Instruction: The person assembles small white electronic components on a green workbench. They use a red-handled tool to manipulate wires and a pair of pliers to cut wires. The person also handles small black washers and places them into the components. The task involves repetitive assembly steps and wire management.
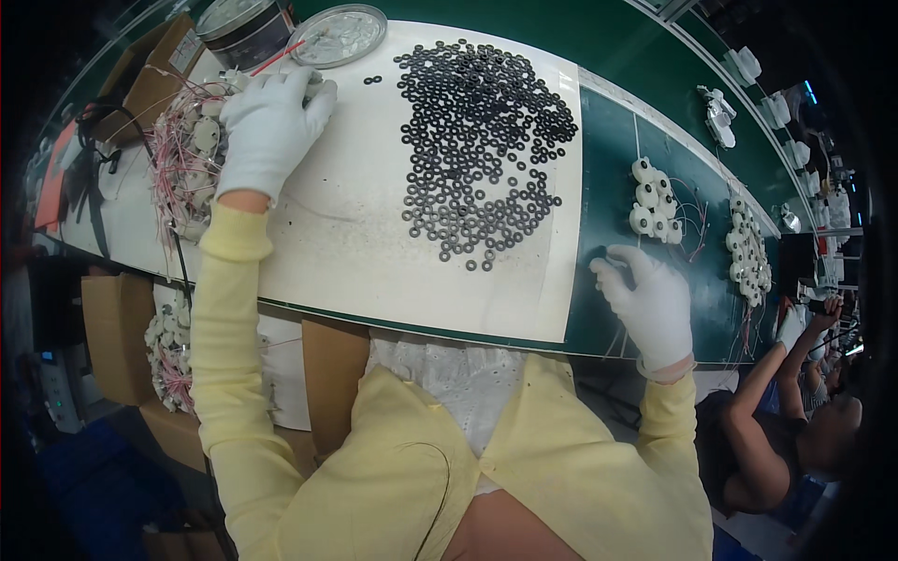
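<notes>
My left hand (274,131), in a white glove, is at the far left of the white table sheet. Its fingers are curled and the fingertips look grey; anything between them is hidden. Beside it lies a heap of round white parts with thin red and white wires (192,145). A red stick (278,58) slants just beyond the fingers, toward a round lid smeared with grey paste (341,37). Over the green mat at the right, my right hand (650,304) is closed, thumb and forefinger bent together; what they pinch cannot be made out. Farther off sits a group of white parts with black rings (655,201).
Many black rings (477,140) spread over the white sheet. A can (238,28) and a cardboard box (154,70) stand at the back left. More wired white parts (748,248) lie along the right edge. Another person (776,421) works at the far right.
</notes>
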Motion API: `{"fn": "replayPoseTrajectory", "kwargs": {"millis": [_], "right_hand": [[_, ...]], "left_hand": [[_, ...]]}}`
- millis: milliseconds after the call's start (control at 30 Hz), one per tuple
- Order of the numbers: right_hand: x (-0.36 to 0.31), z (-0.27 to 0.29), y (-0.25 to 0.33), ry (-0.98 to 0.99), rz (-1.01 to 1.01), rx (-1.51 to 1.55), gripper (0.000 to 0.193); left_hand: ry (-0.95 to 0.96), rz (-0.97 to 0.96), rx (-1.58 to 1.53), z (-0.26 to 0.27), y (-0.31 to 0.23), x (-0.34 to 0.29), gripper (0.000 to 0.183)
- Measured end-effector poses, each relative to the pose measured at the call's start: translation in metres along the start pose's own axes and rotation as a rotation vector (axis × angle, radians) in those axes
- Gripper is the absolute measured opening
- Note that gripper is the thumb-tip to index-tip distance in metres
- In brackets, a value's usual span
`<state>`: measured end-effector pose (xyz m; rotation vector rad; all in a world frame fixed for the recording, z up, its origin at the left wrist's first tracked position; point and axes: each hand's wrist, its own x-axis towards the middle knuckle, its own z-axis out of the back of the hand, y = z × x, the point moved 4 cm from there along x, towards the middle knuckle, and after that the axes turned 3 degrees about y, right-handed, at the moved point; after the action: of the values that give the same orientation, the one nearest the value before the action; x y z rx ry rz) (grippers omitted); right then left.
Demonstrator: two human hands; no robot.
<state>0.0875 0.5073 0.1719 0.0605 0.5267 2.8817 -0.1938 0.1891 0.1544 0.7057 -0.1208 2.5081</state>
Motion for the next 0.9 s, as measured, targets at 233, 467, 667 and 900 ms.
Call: {"fn": "replayPoseTrajectory", "kwargs": {"millis": [233,467,667,900], "right_hand": [[0.0,-0.014,-0.001,0.088,-0.122,0.458,0.021],[0.014,-0.018,0.011,0.14,-0.134,0.582,0.019],[0.021,-0.021,0.016,0.214,-0.056,0.457,0.021],[0.014,-0.029,0.007,0.369,-0.125,0.963,0.032]], "left_hand": [[-0.177,-0.242,-0.073,0.047,-0.042,-0.047,0.016],[-0.336,-0.212,-0.136,0.046,-0.03,-0.024,0.021],[-0.017,-0.228,-0.129,0.033,-0.04,-0.038,0.02],[0.057,-0.267,-0.233,0.069,-0.069,-0.073,0.025]]}}
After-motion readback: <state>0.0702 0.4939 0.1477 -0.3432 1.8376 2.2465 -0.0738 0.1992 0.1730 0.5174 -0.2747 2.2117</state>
